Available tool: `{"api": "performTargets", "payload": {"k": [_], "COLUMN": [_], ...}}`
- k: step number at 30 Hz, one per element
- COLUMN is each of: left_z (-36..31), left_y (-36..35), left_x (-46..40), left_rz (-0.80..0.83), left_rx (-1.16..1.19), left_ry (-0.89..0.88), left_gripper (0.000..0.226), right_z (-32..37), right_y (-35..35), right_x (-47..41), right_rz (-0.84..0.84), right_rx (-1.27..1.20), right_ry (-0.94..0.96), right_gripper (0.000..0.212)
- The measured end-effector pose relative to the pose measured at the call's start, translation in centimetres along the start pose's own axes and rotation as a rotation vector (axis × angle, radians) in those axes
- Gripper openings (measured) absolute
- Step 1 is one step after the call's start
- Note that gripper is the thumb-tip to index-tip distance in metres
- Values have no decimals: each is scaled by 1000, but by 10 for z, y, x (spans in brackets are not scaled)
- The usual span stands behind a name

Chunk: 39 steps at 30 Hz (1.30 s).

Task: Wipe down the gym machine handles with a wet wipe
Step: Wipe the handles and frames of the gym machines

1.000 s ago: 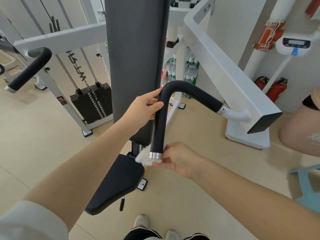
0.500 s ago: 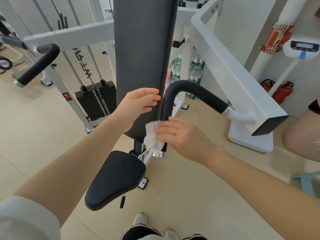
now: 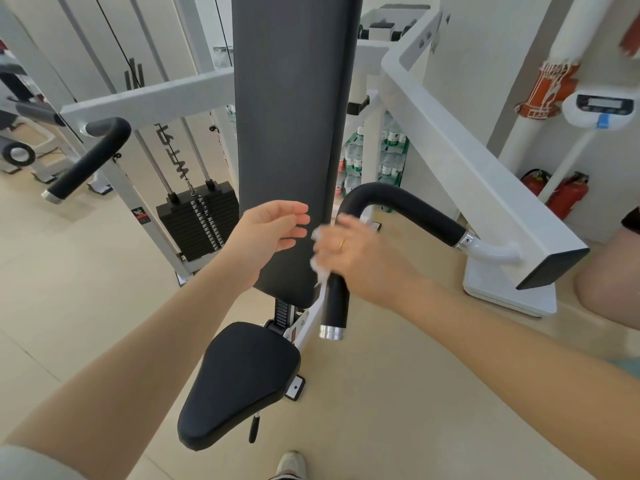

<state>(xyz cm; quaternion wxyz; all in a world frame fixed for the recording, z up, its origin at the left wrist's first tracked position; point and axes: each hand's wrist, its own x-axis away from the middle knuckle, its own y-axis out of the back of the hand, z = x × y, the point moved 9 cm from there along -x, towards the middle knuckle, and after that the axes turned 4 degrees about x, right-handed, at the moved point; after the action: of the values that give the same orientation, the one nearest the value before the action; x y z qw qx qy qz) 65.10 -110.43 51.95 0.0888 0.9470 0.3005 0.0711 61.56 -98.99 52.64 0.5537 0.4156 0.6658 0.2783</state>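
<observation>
Right hand (image 3: 356, 252) wraps wet wipe (image 3: 320, 268) round handle (image 3: 408, 207); left hand (image 3: 268, 230) hovers slack-fingered

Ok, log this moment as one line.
step: wiping right handle | right hand: grips wet wipe around handle | left hand: open, off handle

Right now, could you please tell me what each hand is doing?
Left hand: open, fingers relaxed, holding nothing.
Right hand: wrapped round the handle, holding the wipe against it.
</observation>
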Motion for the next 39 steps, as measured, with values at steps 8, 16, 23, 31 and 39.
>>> {"api": "performTargets", "payload": {"k": [8, 16, 23, 31, 39], "left_z": [-8, -7, 0, -1, 6], "left_y": [-32, -61, -65, -67, -65], "left_x": [-10, -27, -25, -19, -23], "left_rz": [106, 221, 166, 157, 206], "left_rx": [-87, -165, -50, -77, -67], "left_ry": [-18, 107, 86, 80, 179], "left_gripper": [31, 43, 52, 15, 21], "right_z": [-113, -86, -110, -109, -103], "right_y": [11, 17, 20, 23, 18], "right_x": [-1, -2, 69, 92, 27], "right_rz": [-8, -56, -144, -156, -165], "right_rx": [-61, -8, 10, 93, -46], "right_ry": [-670, -470, -845, -834, -789], "right_gripper": [38, 34, 40, 40, 22]}}
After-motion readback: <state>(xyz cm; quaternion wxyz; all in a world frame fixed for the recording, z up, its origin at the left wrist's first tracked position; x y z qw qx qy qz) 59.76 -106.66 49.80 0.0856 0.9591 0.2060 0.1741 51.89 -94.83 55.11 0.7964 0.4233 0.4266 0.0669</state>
